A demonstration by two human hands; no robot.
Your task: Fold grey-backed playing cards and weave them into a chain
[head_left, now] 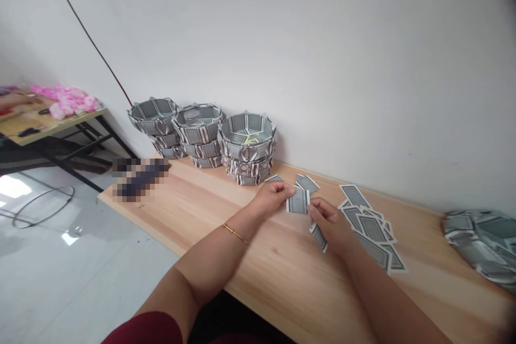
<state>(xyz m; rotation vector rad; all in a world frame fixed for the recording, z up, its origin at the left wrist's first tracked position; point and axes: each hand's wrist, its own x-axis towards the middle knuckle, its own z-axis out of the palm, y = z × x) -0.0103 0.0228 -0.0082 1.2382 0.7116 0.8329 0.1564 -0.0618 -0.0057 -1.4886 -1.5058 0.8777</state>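
Observation:
Between my two hands is a grey patterned playing card [298, 201], its white-edged sides folded. My left hand [276, 196] pinches its upper left corner, and my right hand [327, 220] grips its right edge. A second folded card [319, 237] hangs below my right hand, apparently tucked in its lower fingers. To the right lies a spread of loose flat cards [373, 227], some partly under my right forearm. Just beyond my hands rest a few more cards [307, 184], and one card [274, 178] is partly hidden behind my left hand.
Along the wall stand three stacks of woven card bowls: a left stack [165, 142], a middle stack [203, 145] and a right stack [249, 153]. Another card bowl [479, 247] sits at the table's right. A second table [44, 134] at far left holds pink material [70, 102] beside a person's arm.

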